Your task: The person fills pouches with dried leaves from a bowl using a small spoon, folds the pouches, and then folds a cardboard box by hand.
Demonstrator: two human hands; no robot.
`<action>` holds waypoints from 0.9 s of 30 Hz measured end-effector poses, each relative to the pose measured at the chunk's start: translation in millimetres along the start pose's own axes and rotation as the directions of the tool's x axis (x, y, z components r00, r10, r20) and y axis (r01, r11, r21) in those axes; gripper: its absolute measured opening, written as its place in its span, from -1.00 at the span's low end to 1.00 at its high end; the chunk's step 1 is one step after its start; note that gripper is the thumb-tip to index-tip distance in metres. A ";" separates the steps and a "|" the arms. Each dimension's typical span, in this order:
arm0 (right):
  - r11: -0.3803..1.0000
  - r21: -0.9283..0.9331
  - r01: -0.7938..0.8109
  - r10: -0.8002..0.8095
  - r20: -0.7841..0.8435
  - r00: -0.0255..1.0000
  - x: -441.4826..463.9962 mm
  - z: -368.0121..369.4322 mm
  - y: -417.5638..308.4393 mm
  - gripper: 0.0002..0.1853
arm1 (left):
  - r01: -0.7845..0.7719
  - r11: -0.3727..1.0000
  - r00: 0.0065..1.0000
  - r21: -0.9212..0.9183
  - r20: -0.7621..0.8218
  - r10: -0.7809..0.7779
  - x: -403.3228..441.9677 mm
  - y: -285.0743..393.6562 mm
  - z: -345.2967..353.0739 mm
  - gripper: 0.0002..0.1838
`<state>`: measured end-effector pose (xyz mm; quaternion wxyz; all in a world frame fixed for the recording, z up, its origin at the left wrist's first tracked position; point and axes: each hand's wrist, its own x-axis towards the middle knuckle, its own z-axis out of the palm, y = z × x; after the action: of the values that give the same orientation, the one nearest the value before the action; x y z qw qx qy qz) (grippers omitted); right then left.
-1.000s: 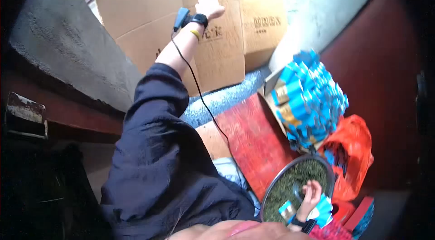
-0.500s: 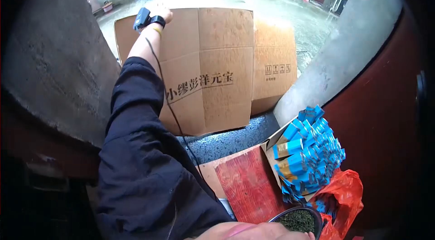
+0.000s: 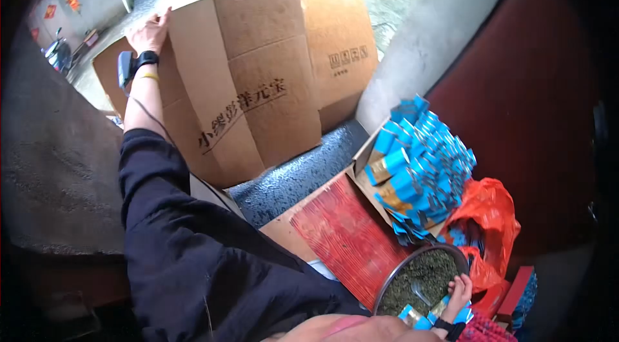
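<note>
My left hand (image 3: 149, 33) reaches far forward and grips the upper left edge of a large cardboard panel (image 3: 242, 97), which stands tilted in the doorway. One finger shows above the edge. At the lower right, my right hand (image 3: 459, 291) is by the rim of a metal bowl (image 3: 387, 282) with loosely curled, parted fingers; I make out nothing in them. Dark green dried leaves (image 3: 429, 272) fill the bowl. Beside that hand, several blue and gold packets (image 3: 412, 316) lie at the bowl's near edge.
A red wooden board (image 3: 345, 232) lies left of the bowl. An open carton (image 3: 367, 193) overflows with blue packets (image 3: 425, 161), near a red plastic bag (image 3: 490, 213). Grey walls (image 3: 445, 26) flank the doorway; its dark sill (image 3: 303, 164) looks wet.
The view has swung right and down. My left hand is now on the panel's left edge, and the panel leans more. My right hand and more of the bowl have come into view.
</note>
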<state>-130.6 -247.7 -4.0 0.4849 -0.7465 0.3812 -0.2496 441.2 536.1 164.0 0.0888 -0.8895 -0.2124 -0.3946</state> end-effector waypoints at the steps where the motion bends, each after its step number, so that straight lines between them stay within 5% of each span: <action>1: 1.000 0.015 0.023 -0.023 0.000 1.000 1.9 1.9 -1.2 -0.71 | -0.014 1.000 0.998 -0.023 -0.055 0.012 -5.7 3.0 -7.9 -0.40; 8: 0.990 0.051 0.133 -0.140 0.158 0.978 38.0 12.3 -29.2 -0.73 | -0.196 0.971 0.880 -0.140 -0.461 0.111 -58.1 40.1 -89.4 -0.55; 12: 0.978 0.087 0.188 -0.204 0.255 0.945 50.5 13.5 -33.6 -0.75 | -0.369 0.926 0.664 -0.079 -0.720 0.203 -108.4 54.1 -142.8 -0.49; 22: 0.959 0.227 0.168 -0.232 0.292 0.928 52.2 -15.1 -4.2 -0.80 | -0.402 0.905 0.740 -0.138 -0.631 0.233 -134.9 42.0 -175.8 -0.47; 26: 0.954 0.251 0.162 -0.233 0.285 0.930 55.3 -6.4 -5.3 -0.84 | -0.402 0.863 0.807 -0.306 -0.564 0.176 -134.3 46.3 -175.1 -0.46; 27: 0.934 0.255 0.251 -0.320 0.281 0.905 55.7 1.4 -17.2 -0.84 | -0.406 0.863 0.807 -0.300 -0.561 0.185 -134.2 45.2 -177.3 -0.46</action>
<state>-91.4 -288.1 11.3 0.5748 -0.7687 0.1549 -0.2339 263.4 396.7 184.4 0.0174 -0.7720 0.0503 -0.6334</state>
